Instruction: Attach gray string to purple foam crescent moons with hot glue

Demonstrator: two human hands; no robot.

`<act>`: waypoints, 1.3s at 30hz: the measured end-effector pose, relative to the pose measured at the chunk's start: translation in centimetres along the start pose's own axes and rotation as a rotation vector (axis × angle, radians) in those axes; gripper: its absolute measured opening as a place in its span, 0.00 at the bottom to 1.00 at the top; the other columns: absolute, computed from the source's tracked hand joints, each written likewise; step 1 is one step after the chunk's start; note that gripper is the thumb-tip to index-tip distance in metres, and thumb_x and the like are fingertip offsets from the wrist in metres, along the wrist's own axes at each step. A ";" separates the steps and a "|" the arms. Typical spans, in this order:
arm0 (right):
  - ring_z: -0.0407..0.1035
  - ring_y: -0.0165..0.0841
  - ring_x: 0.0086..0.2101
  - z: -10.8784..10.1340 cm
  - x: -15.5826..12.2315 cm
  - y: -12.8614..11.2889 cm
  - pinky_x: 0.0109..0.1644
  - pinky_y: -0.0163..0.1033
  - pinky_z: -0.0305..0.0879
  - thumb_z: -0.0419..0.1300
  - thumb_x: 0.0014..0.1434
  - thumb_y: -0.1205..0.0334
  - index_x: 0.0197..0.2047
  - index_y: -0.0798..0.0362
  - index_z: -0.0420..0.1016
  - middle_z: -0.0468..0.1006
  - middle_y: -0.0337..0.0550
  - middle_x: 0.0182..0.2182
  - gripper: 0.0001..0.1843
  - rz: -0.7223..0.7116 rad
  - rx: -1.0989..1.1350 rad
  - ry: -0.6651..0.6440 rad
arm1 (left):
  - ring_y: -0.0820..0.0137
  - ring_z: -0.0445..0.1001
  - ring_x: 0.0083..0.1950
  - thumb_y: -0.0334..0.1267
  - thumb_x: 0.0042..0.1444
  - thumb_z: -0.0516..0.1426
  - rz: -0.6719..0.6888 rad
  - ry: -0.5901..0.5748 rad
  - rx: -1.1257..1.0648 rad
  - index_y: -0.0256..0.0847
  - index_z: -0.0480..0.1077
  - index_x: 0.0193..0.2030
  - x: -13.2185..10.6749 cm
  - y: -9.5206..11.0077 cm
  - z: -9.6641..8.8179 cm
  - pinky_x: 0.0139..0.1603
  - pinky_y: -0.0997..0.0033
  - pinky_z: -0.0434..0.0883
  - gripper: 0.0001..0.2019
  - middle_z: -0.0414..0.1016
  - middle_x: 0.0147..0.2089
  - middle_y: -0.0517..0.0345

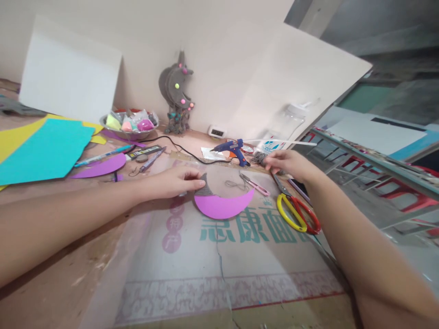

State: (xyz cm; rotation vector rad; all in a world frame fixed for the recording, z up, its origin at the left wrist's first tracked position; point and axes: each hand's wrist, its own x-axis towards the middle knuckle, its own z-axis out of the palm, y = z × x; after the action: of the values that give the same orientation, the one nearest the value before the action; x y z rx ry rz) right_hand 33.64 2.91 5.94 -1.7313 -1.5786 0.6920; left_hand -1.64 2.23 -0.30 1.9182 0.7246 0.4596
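My left hand (183, 181) pinches the upper left tip of a purple paper crescent (224, 206). Grey cord (202, 187) covers that end of the crescent; the rest is bare purple. At the right, my right hand (290, 163) has its fingers closed at the edge of a bundle of grey cord (259, 157). Just below that hand lie scissors (291, 212) with one yellow and one red handle. Small pink-handled snips (255, 183) and a loose loop of thin cord (236, 184) rest between the two hands.
A blue glue gun (231, 147) lies behind the crescent, near a clear jar (291, 121). A cord-covered moon ornament (178, 91) leans on the wall. A metal bowl (128, 132) of coloured clay packets and turquoise sheets (44, 151) stand left. A printed plastic sheet (192, 269) covers the table.
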 end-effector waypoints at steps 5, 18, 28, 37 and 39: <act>0.66 0.26 0.20 4.8 -3.0 -4.0 0.26 0.33 0.60 0.59 0.54 0.50 0.29 0.53 0.77 0.76 0.38 0.23 0.15 -0.172 -0.305 -0.410 | 0.80 0.56 0.19 0.49 0.56 0.54 0.002 -0.006 -0.053 0.38 0.61 0.26 -0.1 0.6 0.0 0.17 0.80 0.56 0.16 0.56 0.21 0.67; 0.61 0.22 0.19 9.8 -5.2 -4.4 0.20 0.30 0.52 0.60 0.56 0.51 0.37 0.56 0.76 0.78 0.42 0.31 0.16 -0.159 0.176 -0.523 | 0.81 0.56 0.18 0.47 0.59 0.51 0.066 -0.004 0.060 0.38 0.59 0.25 0.0 0.7 -0.2 0.18 0.79 0.56 0.17 0.57 0.20 0.67; 0.69 0.24 0.29 10.9 -6.9 -5.3 0.31 0.29 0.62 0.65 0.53 0.55 0.41 0.55 0.72 0.76 0.39 0.33 0.15 0.027 0.504 -0.765 | 0.80 0.56 0.20 0.48 0.59 0.51 0.121 -0.006 0.065 0.38 0.59 0.25 0.2 -0.1 -0.3 0.20 0.79 0.55 0.17 0.56 0.21 0.67; 0.65 0.23 0.23 12.5 -6.0 -3.5 0.26 0.30 0.58 0.70 0.44 0.53 0.31 0.57 0.75 0.74 0.35 0.24 0.16 0.027 0.348 -0.582 | 0.79 0.57 0.20 0.47 0.58 0.53 0.081 0.009 0.066 0.38 0.61 0.24 0.0 0.7 -0.2 0.21 0.78 0.55 0.17 0.58 0.20 0.66; 0.65 0.23 0.23 12.7 -5.9 -3.3 0.26 0.30 0.58 0.69 0.44 0.52 0.31 0.56 0.75 0.74 0.35 0.24 0.17 0.019 0.349 -0.560 | 0.79 0.57 0.20 0.47 0.58 0.52 0.074 0.000 0.053 0.38 0.60 0.24 0.0 0.7 -0.2 0.20 0.78 0.55 0.17 0.58 0.20 0.66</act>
State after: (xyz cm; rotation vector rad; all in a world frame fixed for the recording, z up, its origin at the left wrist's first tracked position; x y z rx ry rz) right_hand 21.06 -1.18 0.22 -1.3590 -1.6634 1.4620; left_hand -1.56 2.10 0.44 1.9997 0.6735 0.4913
